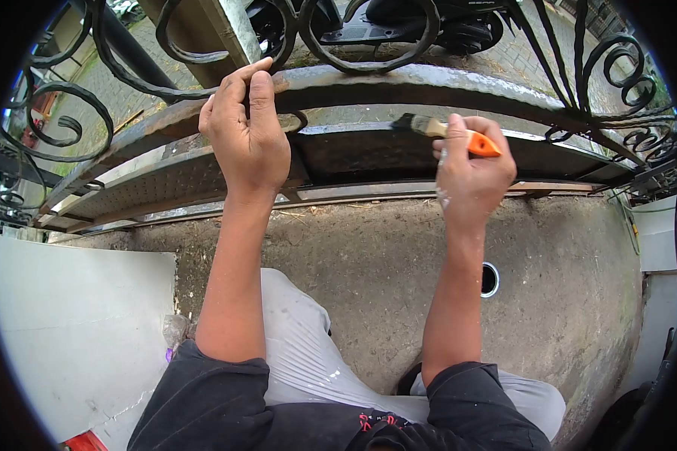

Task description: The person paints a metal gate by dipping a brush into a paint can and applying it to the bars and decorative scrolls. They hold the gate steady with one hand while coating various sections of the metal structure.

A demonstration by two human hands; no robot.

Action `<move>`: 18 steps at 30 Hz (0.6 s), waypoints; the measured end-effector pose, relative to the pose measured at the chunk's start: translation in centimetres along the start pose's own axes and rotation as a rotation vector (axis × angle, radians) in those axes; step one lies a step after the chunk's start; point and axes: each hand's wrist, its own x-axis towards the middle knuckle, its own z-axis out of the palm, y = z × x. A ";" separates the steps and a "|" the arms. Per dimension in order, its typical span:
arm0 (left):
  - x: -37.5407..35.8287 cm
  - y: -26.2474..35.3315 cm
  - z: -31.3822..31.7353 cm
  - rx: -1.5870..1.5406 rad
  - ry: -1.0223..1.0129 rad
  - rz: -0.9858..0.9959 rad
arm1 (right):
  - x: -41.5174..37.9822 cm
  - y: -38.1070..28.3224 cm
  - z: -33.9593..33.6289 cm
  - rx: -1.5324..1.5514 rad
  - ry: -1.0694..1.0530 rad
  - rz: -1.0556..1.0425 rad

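My right hand point(478, 161) grips a paintbrush point(429, 126) with an orange handle end and a pale ferrule. Its dark bristles point left, right at the upper edge of the gate's black lower panel point(384, 154). My left hand point(252, 124) is raised against the gate's curved metal rail point(331, 84), with the index finger stretched out and the thumb up, the other fingers loosely bent. Beside my right forearm, a small can point(490, 279) of dark paint stands on the ground, partly covered by the arm. White smears mark my right hand.
Black wrought-iron scrolls point(368, 64) rise above the rail. Behind the gate stands a motorcycle point(414, 26) on paving. White wall panels point(83, 301) flank me at left and right. Concrete ground point(376, 278) lies between my legs and the gate, and a crumpled clear plastic bag point(175, 328) lies by my left elbow.
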 end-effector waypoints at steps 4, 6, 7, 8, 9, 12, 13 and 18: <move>0.0 0.0 0.2 -0.014 0.011 0.002 | 0.3 -0.3 -1.0 -0.237 0.021 -0.301; 0.0 0.1 0.3 -0.050 0.012 -0.026 | -1.7 -1.0 0.8 -0.237 -0.202 -0.390; 0.0 0.2 0.4 -0.063 0.012 -0.038 | -3.3 -1.1 1.8 -0.208 -0.335 -0.449; 0.1 0.2 0.4 -0.076 0.012 -0.050 | -4.7 -1.3 2.8 -0.161 -0.448 -0.502; 0.0 0.3 0.4 -0.080 0.011 -0.058 | -6.0 -1.7 3.3 -0.119 -0.505 -0.505; 0.0 -0.2 0.0 -0.023 -0.016 -0.022 | -6.2 -2.3 2.9 -0.047 -0.511 -0.515; 0.0 -0.4 -0.1 0.004 -0.027 0.001 | -5.8 -2.2 2.3 -0.039 -0.513 -0.518; 0.0 -0.3 -0.1 0.001 -0.038 0.020 | -4.4 -1.3 1.5 -0.190 -0.622 -0.493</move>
